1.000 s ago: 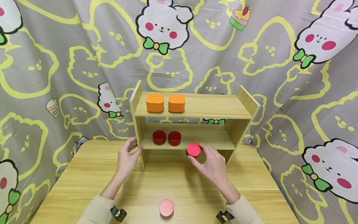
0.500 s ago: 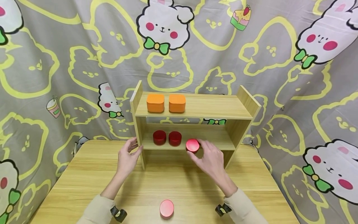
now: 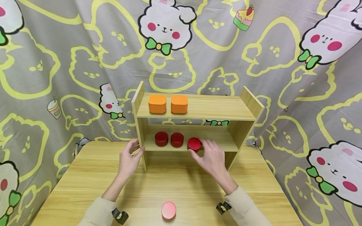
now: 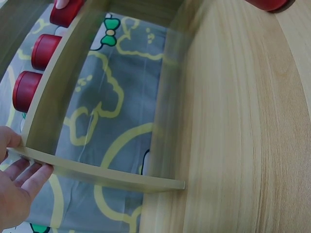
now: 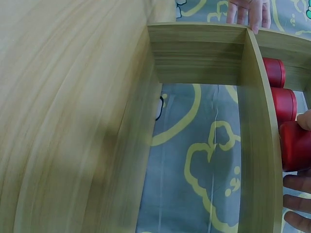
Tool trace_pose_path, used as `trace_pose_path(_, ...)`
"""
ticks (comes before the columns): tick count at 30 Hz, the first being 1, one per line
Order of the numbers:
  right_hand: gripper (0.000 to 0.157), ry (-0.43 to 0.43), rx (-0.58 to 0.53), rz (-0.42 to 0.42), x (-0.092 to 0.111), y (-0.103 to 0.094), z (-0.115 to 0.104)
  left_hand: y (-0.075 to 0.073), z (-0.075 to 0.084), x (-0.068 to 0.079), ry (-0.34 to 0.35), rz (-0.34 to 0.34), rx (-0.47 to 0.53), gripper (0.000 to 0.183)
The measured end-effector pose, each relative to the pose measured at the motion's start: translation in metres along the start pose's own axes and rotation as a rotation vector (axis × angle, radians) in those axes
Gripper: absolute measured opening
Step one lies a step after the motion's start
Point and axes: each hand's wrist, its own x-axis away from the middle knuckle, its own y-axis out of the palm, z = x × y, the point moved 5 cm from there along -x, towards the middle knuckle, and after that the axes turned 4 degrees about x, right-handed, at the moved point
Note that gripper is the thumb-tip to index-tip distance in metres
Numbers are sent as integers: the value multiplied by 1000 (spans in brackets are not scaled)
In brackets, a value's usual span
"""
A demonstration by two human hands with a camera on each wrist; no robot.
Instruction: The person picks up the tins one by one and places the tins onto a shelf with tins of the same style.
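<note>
Now, held red tub [image 3: 194, 143]: at the lower board's [image 3: 150, 146] front edge, right of two dark tubs [image 3: 161, 139].
Right hand [image 3: 211, 158]: pinching that tub.
Left hand [image 3: 129, 159]: pinching the wooden shelf's side [image 4: 116, 175].
Top board [image 3: 216, 106]: two orange tubs [image 3: 157, 104].
Bench [image 3: 85, 175]: one more red tub [image 3: 168, 211].

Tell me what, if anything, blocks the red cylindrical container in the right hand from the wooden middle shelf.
Nothing visible blocks the held red container; the middle shelf is open in front, and the neighbouring red cylinder stands to its left.
</note>
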Motion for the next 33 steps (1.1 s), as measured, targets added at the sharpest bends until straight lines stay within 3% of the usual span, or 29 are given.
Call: trace_pose_path(33, 61, 3, 39, 21, -15, 20, 7, 1, -4, -1, -14, 6, 2, 43)
